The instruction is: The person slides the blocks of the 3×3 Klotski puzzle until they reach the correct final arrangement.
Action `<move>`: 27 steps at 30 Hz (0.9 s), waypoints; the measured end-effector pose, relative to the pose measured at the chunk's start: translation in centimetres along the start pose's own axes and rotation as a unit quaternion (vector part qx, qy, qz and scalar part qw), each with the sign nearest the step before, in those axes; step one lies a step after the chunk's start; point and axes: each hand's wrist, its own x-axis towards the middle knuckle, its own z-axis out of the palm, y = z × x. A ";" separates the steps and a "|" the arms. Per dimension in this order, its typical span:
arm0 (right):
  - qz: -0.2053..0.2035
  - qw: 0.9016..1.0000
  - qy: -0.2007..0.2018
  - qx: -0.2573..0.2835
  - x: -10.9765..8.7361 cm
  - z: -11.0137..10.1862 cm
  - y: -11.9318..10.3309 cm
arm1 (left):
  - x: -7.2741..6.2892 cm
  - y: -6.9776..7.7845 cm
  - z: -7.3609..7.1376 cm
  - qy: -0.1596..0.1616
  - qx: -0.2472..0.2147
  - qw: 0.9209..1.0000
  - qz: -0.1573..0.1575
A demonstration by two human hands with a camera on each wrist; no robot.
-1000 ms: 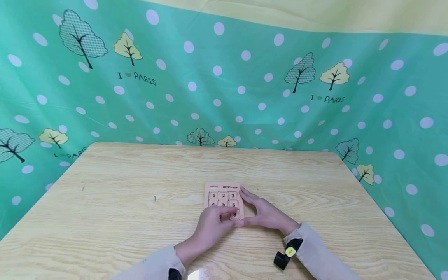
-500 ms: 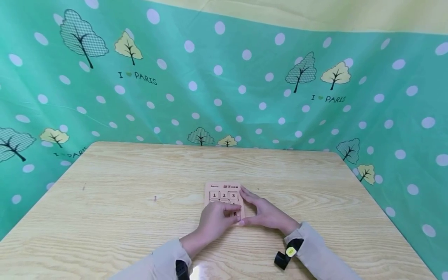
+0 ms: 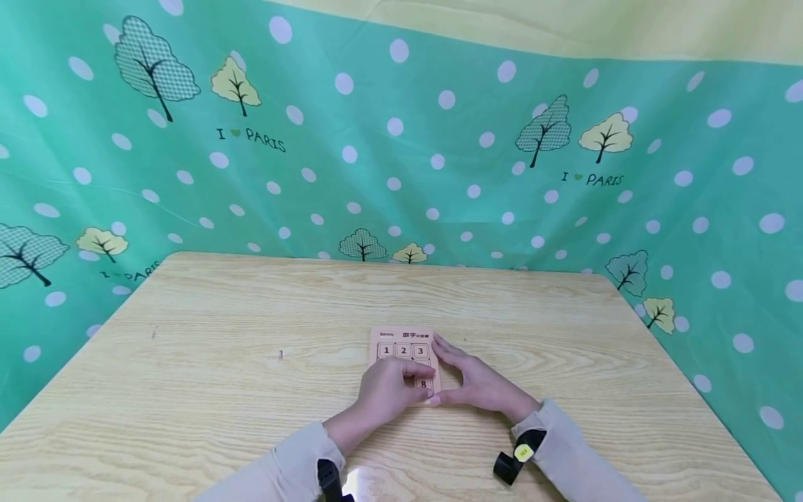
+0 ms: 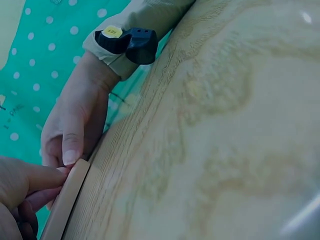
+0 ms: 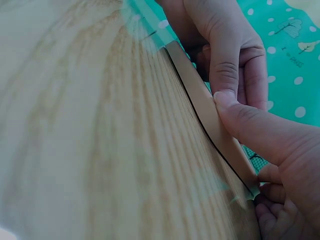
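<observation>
A pink number sliding puzzle (image 3: 381,335) lies on the wooden table, its tiles 1, 2, 3 and 8 showing. My left hand (image 3: 389,383) reaches over its lower part and hides most of the middle and bottom rows. The left index finger and thumb touch the board about the 8 tile (image 3: 424,384), thumb near the bottom edge. My right hand (image 3: 479,383) holds the puzzle by its right side, fingers at the upper corner and thumb at the lower one. In the right wrist view the puzzle's side (image 5: 210,112) shows, with both thumbs meeting at its edge.
The wooden table (image 3: 251,307) extends around the puzzle. A green dotted curtain (image 3: 401,153) with printed trees hangs behind it. A black wrist strap (image 3: 530,443) with a yellow badge sits on the right sleeve, a black device hanging from it.
My left hand has shifted slightly up and right over the puzzle and now covers more of the middle row. The right hand keeps its hold, and the puzzle stays in place.
</observation>
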 end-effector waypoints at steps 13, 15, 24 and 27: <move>0.008 1.000 0.002 0.000 -0.1 0.1 -0.2 | 0.1 -0.1 0.1 0.006 0.000 1.000 0.001; 0.004 1.000 0.003 0.000 -0.1 0.1 -0.2 | 0.1 0.0 0.1 0.006 0.000 1.000 0.000; -0.006 1.000 0.003 0.003 -0.1 0.0 0.1 | -0.1 0.4 0.3 0.010 0.002 1.000 -0.006; -0.010 1.000 0.000 0.003 -0.1 0.0 0.1 | -0.1 0.5 0.3 0.015 0.007 1.000 -0.004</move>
